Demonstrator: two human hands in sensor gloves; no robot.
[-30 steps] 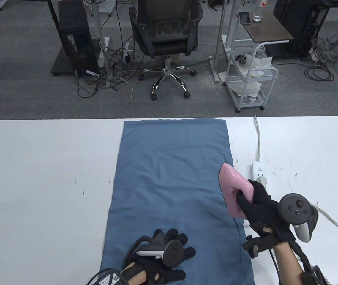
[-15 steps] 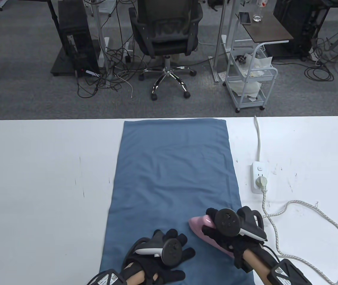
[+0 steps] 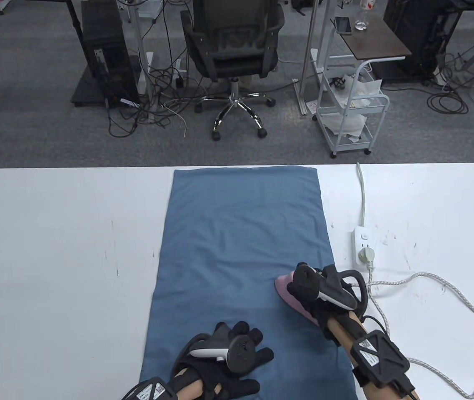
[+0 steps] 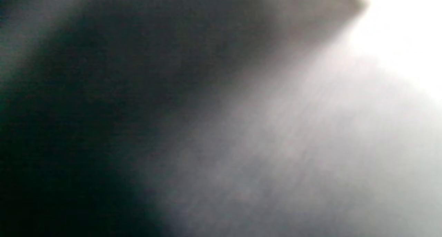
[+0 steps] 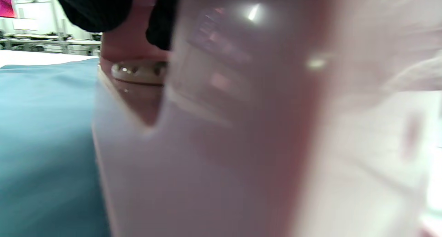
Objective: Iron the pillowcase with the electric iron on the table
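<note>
Blue fabric, the pillowcase [image 3: 243, 266], lies flat and lengthwise on the white table [image 3: 53, 250] in the table view, reaching from the far edge to the near edge. The left hand [image 3: 224, 358] rests palm down on the near end of the pillowcase, fingers spread and extended, holding nothing. The right hand [image 3: 318, 293] is wrapped around the handle of the pink iron [image 3: 291, 293], which sits on the pillowcase near its right edge, tip pointing toward the far left. A braided cord [image 3: 449, 291] runs from the iron region in a loop across the table to the right and ends at a plug seated in the white power strip [image 3: 362, 250], which lies just beside the pillowcase's right edge. An office chair [image 3: 233, 54] and a white cart [image 3: 351, 108] stand on the floor beyond the table. The left wrist view is wholly blurred, dark on one side and bright on the other; nothing can be identified in it. The right wrist view is filled at close range by the pink iron [image 5: 221, 126] body, with black gloved fingers [image 5: 93, 6] over its top and the blue pillowcase [image 5: 41, 126] lying to the left beneath it.
</note>
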